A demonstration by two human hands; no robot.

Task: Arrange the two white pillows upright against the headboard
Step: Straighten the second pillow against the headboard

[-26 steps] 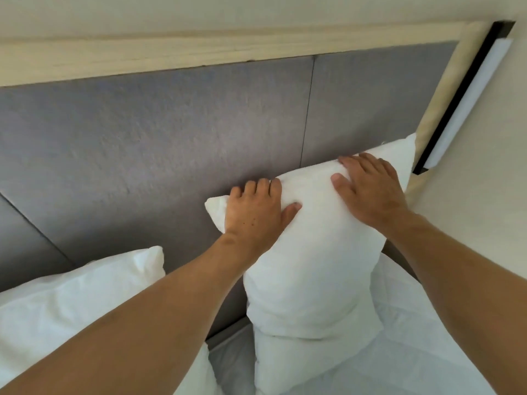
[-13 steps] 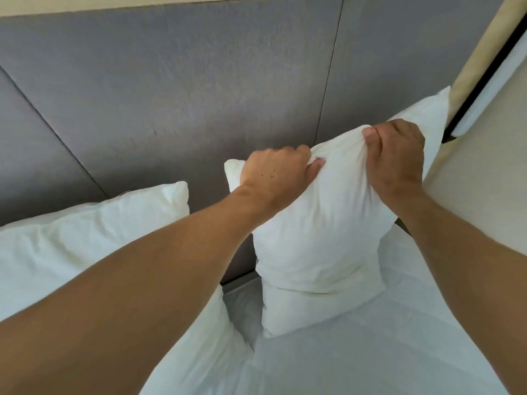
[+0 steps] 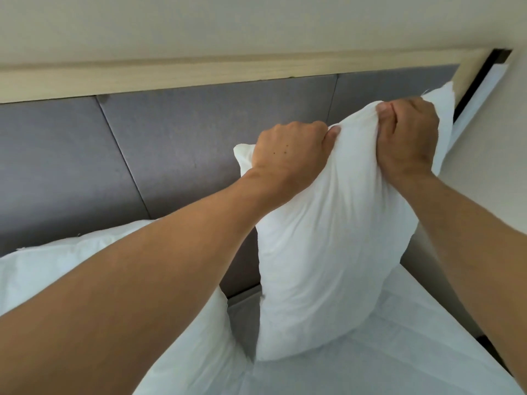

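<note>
While both hands are bunching the top edge of the right pillow (image 3: 328,252), I am watching a clear change from a second ago: back then the palms were lying flat and open on the pillow's upper face, pressing it toward the headboard (image 3: 171,155); now the left hand (image 3: 288,155) and the right hand (image 3: 407,138) are closed into fists, each pinching a fold of white fabric near the top corners. The pillow is hanging taller and straighter under that grip, its lower edge meeting the sheet (image 3: 399,352) right where the mattress joins the padded panel, and its upper right corner is poking up beside the pale wooden frame (image 3: 199,78).

I am reading this as a lift-and-shake to settle the filling downward so the pillow can stand on its own, rather than a plain push. It is standing upright, but I cannot tell whether its back is touching the headboard or standing just off it.

The left pillow (image 3: 57,269) is resting against the grey panel, partly hidden by my left forearm, and it is looking more slumped than upright. I am judging that the right one is nearly placed, needing only a release and perhaps a pat, while the left one is probably needing the same treatment.
</note>
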